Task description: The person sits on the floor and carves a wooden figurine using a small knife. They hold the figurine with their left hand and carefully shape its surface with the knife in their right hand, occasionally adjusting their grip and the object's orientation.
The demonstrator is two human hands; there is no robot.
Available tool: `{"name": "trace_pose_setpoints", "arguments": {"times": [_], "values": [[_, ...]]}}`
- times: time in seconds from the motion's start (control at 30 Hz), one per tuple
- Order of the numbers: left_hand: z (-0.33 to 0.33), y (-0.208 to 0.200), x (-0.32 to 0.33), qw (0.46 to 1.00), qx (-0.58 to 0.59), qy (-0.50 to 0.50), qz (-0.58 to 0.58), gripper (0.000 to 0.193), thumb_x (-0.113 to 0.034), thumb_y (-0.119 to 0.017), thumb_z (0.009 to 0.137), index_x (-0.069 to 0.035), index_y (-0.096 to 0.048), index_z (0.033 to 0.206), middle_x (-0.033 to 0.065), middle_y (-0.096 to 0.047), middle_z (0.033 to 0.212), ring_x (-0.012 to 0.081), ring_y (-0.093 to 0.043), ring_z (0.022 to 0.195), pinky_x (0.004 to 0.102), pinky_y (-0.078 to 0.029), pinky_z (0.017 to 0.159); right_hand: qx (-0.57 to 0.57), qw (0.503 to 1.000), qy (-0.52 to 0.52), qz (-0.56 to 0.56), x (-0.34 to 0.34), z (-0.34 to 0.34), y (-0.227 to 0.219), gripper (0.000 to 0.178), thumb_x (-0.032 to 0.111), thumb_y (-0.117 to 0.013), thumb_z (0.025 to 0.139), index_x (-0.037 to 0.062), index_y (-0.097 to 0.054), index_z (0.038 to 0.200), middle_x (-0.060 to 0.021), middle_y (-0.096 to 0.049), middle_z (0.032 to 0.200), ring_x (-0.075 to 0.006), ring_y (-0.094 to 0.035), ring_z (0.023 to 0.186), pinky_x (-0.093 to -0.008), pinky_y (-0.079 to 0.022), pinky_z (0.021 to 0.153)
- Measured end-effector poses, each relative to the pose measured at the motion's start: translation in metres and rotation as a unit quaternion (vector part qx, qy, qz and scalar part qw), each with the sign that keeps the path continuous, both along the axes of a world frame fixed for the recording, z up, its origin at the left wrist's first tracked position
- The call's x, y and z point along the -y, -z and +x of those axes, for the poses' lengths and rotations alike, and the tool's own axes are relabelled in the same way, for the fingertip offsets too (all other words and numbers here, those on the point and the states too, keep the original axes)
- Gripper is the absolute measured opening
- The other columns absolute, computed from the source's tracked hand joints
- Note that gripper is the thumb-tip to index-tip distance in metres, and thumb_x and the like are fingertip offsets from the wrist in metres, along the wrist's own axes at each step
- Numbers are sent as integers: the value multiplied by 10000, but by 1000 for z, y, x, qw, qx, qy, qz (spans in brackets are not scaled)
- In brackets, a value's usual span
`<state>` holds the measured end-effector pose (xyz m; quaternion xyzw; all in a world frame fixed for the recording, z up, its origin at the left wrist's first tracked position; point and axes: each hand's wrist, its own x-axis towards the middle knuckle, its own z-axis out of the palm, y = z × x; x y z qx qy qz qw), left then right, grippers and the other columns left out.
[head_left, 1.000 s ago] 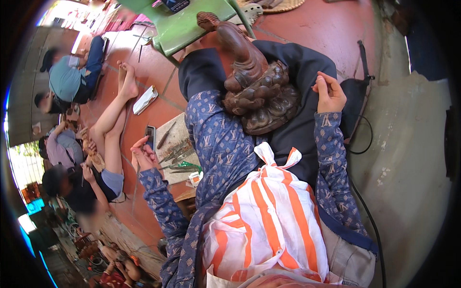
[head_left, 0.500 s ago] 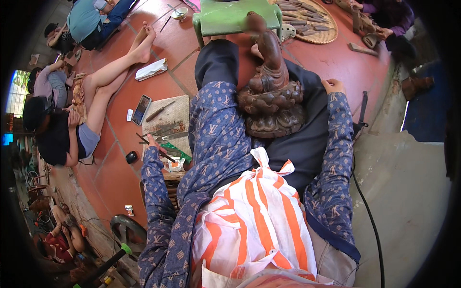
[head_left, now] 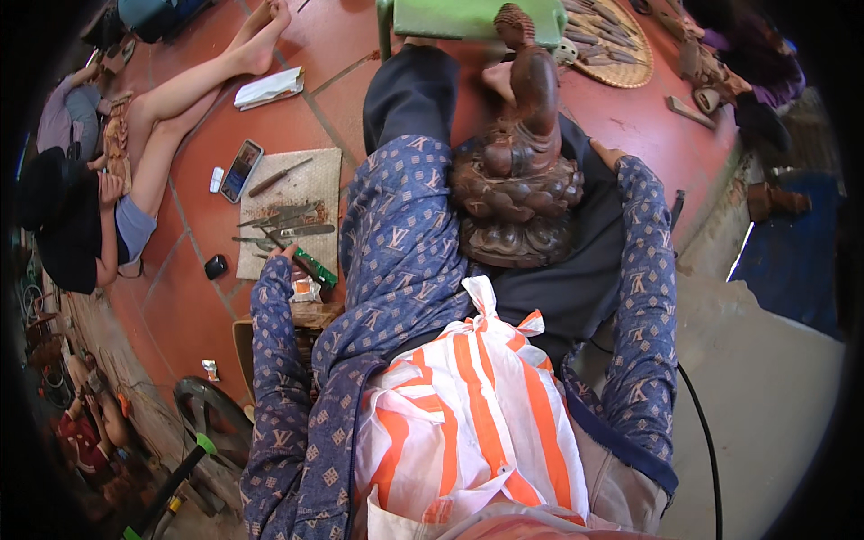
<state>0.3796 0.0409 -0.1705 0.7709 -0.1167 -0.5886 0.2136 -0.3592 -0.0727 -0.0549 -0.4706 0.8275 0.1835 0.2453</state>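
A dark brown carved wooden statue (head_left: 526, 166), a seated figure on a lotus base, stands between my legs, its head in front of the green stool (head_left: 450, 18). My left hand (head_left: 283, 256) is low over the mat (head_left: 319, 180) at my left, beside several carving tools (head_left: 288, 219) and a green packet (head_left: 315, 267). Its fingers are small and partly hidden, so its grip is unclear. Beyond the statue's right side, my right hand (head_left: 608, 155) rests by my right knee, fingers stretched out, with nothing seen in it.
A phone (head_left: 242, 171) and a small black case (head_left: 216, 266) lie on the red tiles left of the mat. A round woven tray (head_left: 630, 67) of tools sits at the far right. Other people work at left and far right. A black cable (head_left: 702, 423) runs along my right.
The view has shifted. My left hand has lowered a dark tool that crossed over the green packet, now not seen there. My right hand's fingers have straightened from a curl.
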Motion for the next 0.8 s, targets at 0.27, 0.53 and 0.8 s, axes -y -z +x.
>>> {"name": "trace_pose_setpoints", "arguments": {"times": [0.27,0.53,0.8], "values": [[20,8,2,998,23,-28,-49,290,-82,-630,904,-53,-468,1144,90,-509,704,213,-536,563,436,-571,544,13,1000,-20,13,30,5,33,992,813,-289,846,-34,-606,1254,-279,-580,1276,-389,-513,1263,-411,-380,1065],[17,1,11,981,79,-172,-54,498,-15,-624,900,-16,-369,1328,199,-575,1029,281,-632,807,498,-607,748,40,999,-5,34,34,-17,43,991,809,-297,845,-41,-607,1248,-285,-581,1270,-390,-517,1259,-413,-382,1063],[20,23,12,952,231,-194,-43,538,10,-722,782,-72,-452,1240,192,-586,1127,336,-619,977,486,-554,846,53,997,22,52,32,-40,55,989,806,-305,845,-48,-609,1241,-292,-582,1264,-390,-522,1255,-414,-384,1060]]}}
